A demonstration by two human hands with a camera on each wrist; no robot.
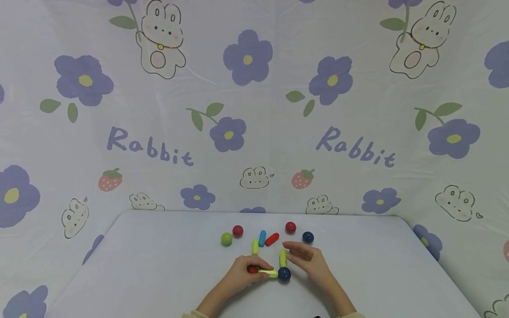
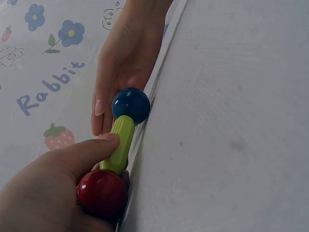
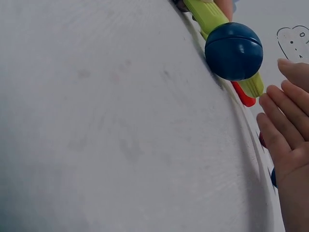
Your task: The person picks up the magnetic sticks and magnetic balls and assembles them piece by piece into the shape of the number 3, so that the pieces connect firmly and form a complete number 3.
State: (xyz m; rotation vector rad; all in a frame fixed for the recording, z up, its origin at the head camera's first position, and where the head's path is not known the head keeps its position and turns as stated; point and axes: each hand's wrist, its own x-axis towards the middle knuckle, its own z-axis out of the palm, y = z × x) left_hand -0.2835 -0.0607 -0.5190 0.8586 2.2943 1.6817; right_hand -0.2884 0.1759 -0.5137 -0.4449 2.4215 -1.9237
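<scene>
My left hand (image 1: 240, 276) pinches a yellow-green rod (image 2: 120, 145) with thumb and fingers. A red ball (image 2: 102, 193) sits at one end of this rod, under the palm, and a dark blue ball (image 1: 284, 274) at the other. From the blue ball a second yellow-green rod (image 1: 283, 258) points away toward the back of the table. Another yellow-green rod (image 1: 255, 246) extends beyond the left hand; its near end is hidden. Beside the second rod, my right hand (image 1: 314, 264) has its fingers extended, holding nothing; the fingertips are very near the rod, and contact is unclear.
Behind the hands on the white table (image 1: 159, 265) lie a blue rod (image 1: 262, 238) and a red rod (image 1: 272, 239). A green ball (image 1: 226, 239) and a red ball (image 1: 237, 231) are to their left. Another red ball (image 1: 290, 227) and a blue ball (image 1: 308, 237) are to the right.
</scene>
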